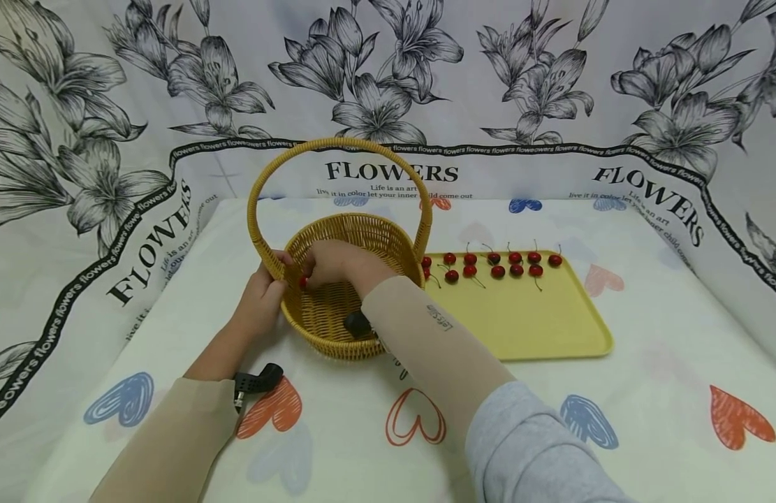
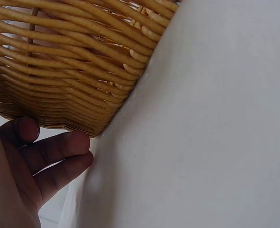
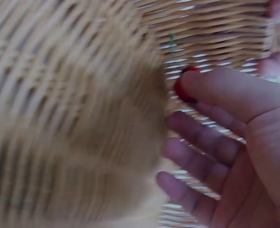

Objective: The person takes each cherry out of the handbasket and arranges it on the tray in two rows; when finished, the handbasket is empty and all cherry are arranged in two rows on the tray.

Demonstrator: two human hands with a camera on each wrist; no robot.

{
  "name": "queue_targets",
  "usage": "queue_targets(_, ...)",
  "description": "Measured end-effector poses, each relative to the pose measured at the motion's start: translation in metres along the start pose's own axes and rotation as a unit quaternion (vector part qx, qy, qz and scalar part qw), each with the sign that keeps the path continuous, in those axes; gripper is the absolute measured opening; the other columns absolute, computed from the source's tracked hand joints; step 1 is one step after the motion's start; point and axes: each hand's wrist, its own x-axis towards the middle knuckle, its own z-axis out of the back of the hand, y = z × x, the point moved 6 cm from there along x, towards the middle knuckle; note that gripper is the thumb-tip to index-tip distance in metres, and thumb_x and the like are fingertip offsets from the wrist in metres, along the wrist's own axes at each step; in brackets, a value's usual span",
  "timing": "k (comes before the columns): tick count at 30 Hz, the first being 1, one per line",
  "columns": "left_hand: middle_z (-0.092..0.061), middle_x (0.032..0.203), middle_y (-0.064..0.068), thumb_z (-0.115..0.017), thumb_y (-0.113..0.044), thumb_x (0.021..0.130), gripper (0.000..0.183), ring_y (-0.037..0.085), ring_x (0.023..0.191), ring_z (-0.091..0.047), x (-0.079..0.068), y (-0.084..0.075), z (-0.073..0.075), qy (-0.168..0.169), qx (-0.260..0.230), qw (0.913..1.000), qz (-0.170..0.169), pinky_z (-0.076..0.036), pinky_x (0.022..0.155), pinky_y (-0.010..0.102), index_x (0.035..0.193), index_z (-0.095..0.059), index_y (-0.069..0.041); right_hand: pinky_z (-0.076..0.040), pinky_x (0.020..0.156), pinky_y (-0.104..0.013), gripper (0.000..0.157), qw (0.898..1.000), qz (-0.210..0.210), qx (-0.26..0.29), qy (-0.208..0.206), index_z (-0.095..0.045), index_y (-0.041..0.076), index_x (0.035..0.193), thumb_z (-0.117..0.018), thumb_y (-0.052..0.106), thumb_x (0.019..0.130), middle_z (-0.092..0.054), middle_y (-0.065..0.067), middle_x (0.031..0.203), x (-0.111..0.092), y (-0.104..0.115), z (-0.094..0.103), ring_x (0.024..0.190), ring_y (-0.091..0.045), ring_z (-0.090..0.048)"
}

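Note:
A woven wicker basket (image 1: 325, 318) with a tall arched handle stands on the table, tilted a little toward me in the head view. My left hand (image 1: 260, 300) grips its left side at the foot of the handle; in the left wrist view several fingers (image 2: 59, 152) lie against the weave from outside. Reaching inside the basket, my right hand (image 1: 337, 265) pinches a red cherry (image 3: 187, 85) between thumb and forefinger, close to the inner left wall. The other fingers of that hand are loosely bent.
Right of the basket lies a yellow tray (image 1: 545, 328) with several stemmed cherries (image 1: 469, 271) in rows along its far side; the basket overlaps its left end. A heart-print cloth (image 1: 677, 391) covers the table, and a flower-print curtain (image 1: 375, 70) hangs behind.

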Motion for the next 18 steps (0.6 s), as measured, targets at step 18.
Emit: queue_targets(18, -0.050, 0.131, 0.025, -0.036, -0.004, 0.094, 0.036, 0.035, 0.113, -0.048, 0.000, -0.004, -0.002, 0.006, 0.025, 0.9994, 0.025, -0.035, 0.089, 0.026, 0.130, -0.040, 0.001, -0.050, 0.083, -0.029, 0.025, 0.987, 0.060, 0.119, -0.092, -0.074, 0.010, 0.118, -0.068, 0.014, 0.094, -0.071, 0.000, 0.099, -0.119, -0.008, 0.064, 0.094, -0.016, -0.063)
